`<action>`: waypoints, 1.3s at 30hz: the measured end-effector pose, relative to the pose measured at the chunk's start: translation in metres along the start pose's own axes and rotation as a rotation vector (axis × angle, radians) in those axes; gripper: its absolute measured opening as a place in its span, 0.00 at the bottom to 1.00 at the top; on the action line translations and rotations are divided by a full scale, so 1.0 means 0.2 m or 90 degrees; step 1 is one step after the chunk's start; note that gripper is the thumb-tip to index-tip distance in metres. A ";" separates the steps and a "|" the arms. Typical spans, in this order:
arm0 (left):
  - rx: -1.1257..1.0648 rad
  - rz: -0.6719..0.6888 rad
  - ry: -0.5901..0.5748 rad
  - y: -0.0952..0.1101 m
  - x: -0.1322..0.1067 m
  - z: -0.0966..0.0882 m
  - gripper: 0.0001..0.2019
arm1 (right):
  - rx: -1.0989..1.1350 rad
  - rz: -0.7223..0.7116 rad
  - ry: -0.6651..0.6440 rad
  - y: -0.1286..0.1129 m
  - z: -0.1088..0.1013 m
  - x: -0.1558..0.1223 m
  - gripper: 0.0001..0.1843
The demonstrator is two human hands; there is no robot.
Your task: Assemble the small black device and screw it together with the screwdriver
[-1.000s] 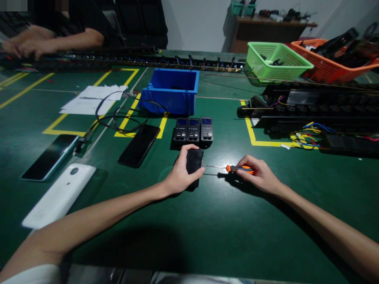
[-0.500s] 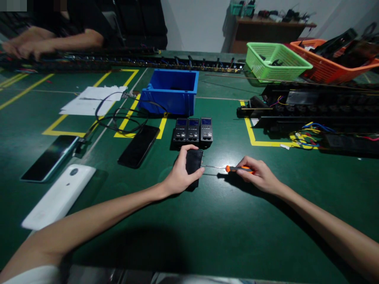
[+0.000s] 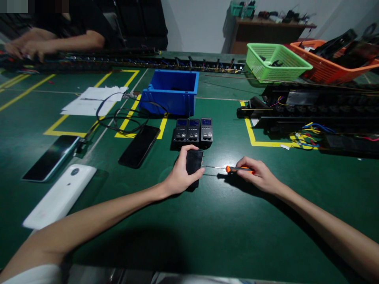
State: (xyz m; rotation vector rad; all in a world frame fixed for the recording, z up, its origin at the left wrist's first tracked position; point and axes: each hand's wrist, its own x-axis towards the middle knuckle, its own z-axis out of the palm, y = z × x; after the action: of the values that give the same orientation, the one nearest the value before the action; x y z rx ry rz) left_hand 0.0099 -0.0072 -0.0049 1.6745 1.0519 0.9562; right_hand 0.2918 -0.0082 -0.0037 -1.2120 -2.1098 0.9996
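Observation:
My left hand is closed around a small black box-shaped device, thumb along its near side and fingers over its far end. In my right hand is a screwdriver with an orange and grey handle. Its thin shaft points left and the tip meets the right side of the black device; the exact contact spot is too small to make out. Just beyond the left hand stand three similar black modules with small dark-blue screens and ports, two side by side and one slightly apart.
Behind the modules sits a blue bin. Leftward lie a black phone, another phone, a white phone-shaped object, cables and paper. Black rail assemblies, a green basket and an orange basket occupy the right. A co-worker's hands work far left.
Both hands, the device and the screwdriver keep practically the same places. Across the table, the co-worker's hands have shifted slightly.

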 end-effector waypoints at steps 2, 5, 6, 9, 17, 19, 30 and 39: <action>-0.001 0.001 0.000 0.00 0.00 0.00 0.26 | 0.002 -0.011 0.018 0.00 0.01 0.00 0.13; 0.003 0.001 0.000 0.00 0.00 0.00 0.26 | 0.007 -0.014 0.038 0.01 0.02 -0.01 0.16; 0.006 0.000 0.000 0.00 0.00 0.00 0.26 | 0.002 -0.017 0.043 0.01 0.02 -0.01 0.15; 0.012 0.001 0.001 0.00 0.00 0.00 0.26 | -0.014 -0.035 0.065 0.02 0.02 -0.01 0.13; 0.009 0.005 0.002 0.00 0.00 0.00 0.26 | -0.031 -0.044 0.072 0.02 0.02 -0.01 0.12; 0.010 0.003 0.003 0.00 0.00 0.00 0.26 | -0.026 -0.041 0.066 0.02 0.01 -0.01 0.12; 0.008 0.001 -0.001 0.00 0.00 0.00 0.26 | 0.002 -0.029 0.049 -0.02 0.01 0.00 0.11; 0.002 0.005 -0.002 -0.01 0.00 0.00 0.27 | 0.031 0.018 -0.012 -0.01 0.00 0.00 0.12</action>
State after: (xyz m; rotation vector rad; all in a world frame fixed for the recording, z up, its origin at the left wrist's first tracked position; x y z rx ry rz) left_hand 0.0098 -0.0067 -0.0069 1.6829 1.0454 0.9566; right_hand 0.2910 -0.0091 -0.0021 -1.2168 -2.0752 1.0722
